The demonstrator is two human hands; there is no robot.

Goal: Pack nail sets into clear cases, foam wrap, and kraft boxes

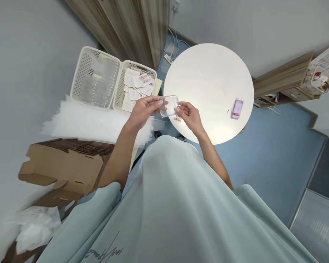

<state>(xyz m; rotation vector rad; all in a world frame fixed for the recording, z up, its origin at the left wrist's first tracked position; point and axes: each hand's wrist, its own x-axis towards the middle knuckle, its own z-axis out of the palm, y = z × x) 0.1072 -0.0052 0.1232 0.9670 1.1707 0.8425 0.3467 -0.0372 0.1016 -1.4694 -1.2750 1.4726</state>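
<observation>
A small clear plastic case (170, 106) is held up over the near left edge of the round white table (208, 80). My left hand (144, 111) grips its left side, thumb on top and fingertips showing through the plastic. At the opposite edge my right hand (190, 115) pinches the case between thumb and fingers. Just below the case, a small cluster of pinkish pieces (178, 118) lies on the table, partly hidden and too small to name.
Left stand a white basket of clear plastic cases (77, 87) and a white basket of printed cards (155, 75). Nearer are white sheets (93, 124) and an open cardboard box (60, 166). A blurred purple object (237, 109) lies on the table's right. Cables (174, 45) run behind.
</observation>
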